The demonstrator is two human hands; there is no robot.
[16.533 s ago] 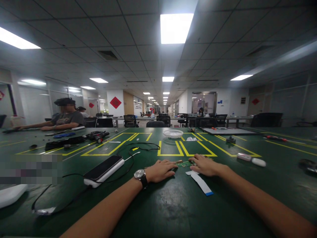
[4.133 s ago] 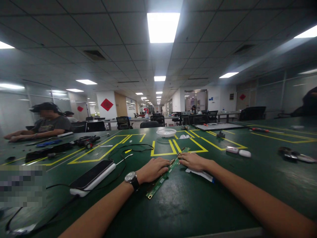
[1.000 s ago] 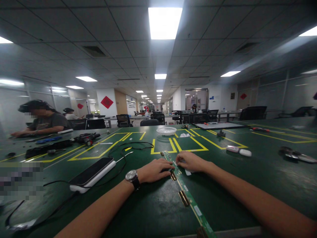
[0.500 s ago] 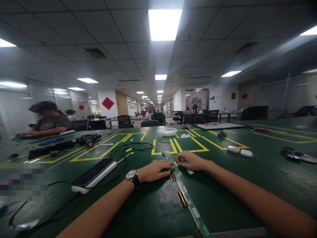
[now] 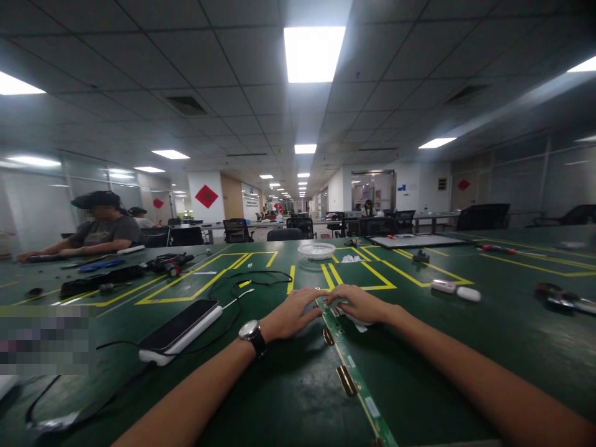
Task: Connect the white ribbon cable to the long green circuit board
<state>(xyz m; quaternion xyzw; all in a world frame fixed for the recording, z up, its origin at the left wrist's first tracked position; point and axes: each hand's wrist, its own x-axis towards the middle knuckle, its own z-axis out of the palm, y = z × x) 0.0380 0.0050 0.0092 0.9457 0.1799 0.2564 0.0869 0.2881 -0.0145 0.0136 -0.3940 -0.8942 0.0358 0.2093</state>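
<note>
A long, narrow green circuit board (image 5: 345, 352) runs from the near edge of the view to my hands, with gold-coloured flaps along its left side. My left hand (image 5: 294, 315), with a watch on its wrist, grips the board's far end, fingers over the end and thumb by the left edge. Across from it, my right hand (image 5: 358, 304) has its fingers bent together at the same end; whatever lies between the fingertips is hidden. A small white piece (image 5: 362, 328) shows beneath the right hand.
A white basket (image 5: 316, 251) stands beyond my hands, near white scraps (image 5: 351, 259). Left lies a phone (image 5: 179, 326) on a white block with black cables. A white case (image 5: 468, 293) sits to the right. Tools (image 5: 105, 279) lie near a person (image 5: 105, 226) at far left.
My left hand has slid forward from lying flat on the board to its far end. My right fingers have moved left over that end. The view has shifted slightly.
</note>
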